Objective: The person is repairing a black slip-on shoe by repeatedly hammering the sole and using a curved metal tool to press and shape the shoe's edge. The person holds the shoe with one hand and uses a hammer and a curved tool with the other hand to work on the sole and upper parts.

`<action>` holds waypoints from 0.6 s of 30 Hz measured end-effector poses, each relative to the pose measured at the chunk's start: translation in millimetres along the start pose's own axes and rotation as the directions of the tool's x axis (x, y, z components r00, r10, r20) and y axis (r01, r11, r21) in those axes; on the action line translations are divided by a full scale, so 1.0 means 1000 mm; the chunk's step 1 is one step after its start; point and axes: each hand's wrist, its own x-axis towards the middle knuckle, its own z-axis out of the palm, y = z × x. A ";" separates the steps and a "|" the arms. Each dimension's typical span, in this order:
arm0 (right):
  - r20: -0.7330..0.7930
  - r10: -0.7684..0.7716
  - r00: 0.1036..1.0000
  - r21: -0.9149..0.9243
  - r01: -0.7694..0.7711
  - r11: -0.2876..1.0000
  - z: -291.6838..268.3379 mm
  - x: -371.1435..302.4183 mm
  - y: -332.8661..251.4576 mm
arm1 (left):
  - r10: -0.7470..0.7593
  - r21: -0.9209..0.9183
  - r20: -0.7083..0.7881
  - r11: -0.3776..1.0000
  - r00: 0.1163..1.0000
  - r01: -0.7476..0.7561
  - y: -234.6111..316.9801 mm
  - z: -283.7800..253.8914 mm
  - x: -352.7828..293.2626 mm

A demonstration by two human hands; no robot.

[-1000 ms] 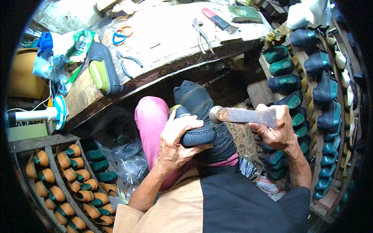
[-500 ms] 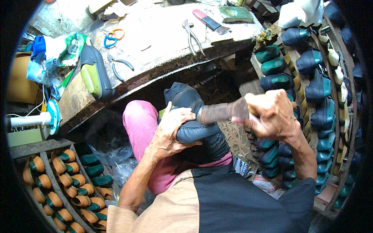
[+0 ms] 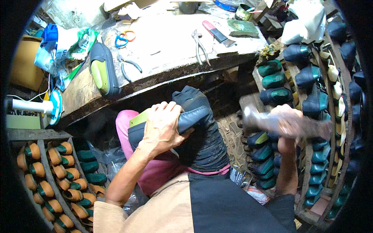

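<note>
A dark blue shoe point(image 3: 195, 117) with a lime-green last point(image 3: 138, 119) in it lies across my thighs. My left hand point(image 3: 165, 125) is wrapped over its middle and presses it against a dark cloth-covered knee point(image 3: 204, 145). Off to the right, my right hand point(image 3: 286, 118) grips a hammer point(image 3: 258, 119), smeared by motion. The hammer is raised apart from the shoe, its broad end toward the shoe. Another dark blue shoe point(image 3: 110, 73) with a lime-green last rests at the workbench's left end.
On the workbench point(image 3: 163, 58) lie scissors point(image 3: 123, 39), cutting pliers point(image 3: 128, 68), pincers point(image 3: 200, 46), a red-handled knife point(image 3: 218, 34) and a green block point(image 3: 243, 28). Racks of dark shoes point(image 3: 311, 103) stand close on my right, tan shoes point(image 3: 64, 171) at lower left.
My right hand has drawn the hammer back to the right, away from the shoe. The shoe has shifted and shows more of its green last, with my left hand still on it.
</note>
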 end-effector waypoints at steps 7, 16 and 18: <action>0.474 0.135 0.870 -0.628 0.227 0.744 0.055 0.046 0.032 | 0.047 0.096 -0.143 0.995 0.989 -0.033 0.005 0.022 -0.007; 0.372 0.180 0.911 -0.519 0.043 0.854 0.069 -0.017 0.061 | -0.008 0.214 -0.076 0.976 0.997 0.024 0.040 0.010 -0.019; 0.114 0.408 0.906 -0.264 -0.369 0.891 0.079 -0.054 0.080 | 0.073 0.175 -0.014 0.982 0.997 -0.069 0.050 0.001 -0.035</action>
